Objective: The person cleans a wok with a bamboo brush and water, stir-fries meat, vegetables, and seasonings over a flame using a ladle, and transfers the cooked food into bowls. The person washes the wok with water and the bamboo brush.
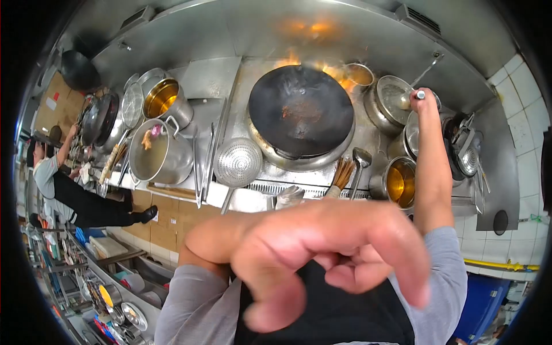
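My left hand (333,247) is raised very close to the camera. Its fingers are bent, thumb and forefinger stand apart, and nothing shows between them. At the far right, my right hand (422,102) is closed round the handle of a tool, whose pale round end (420,94) points up. The tool's head cannot be made out clearly. Beside that hand stands a pot with a strainer on top (394,99). A black wok (322,126) sits on the burner, with some reddish-brown stuff (302,112) in it and a little smoke above.
Flames (332,72) rise behind the wok. A perforated skimmer (238,163), a bamboo brush (342,172) and a ladle (361,157) lie along the front. Pots of oil (401,183) stand right, and a large pot (183,158) left. Another person (80,192) works far left.
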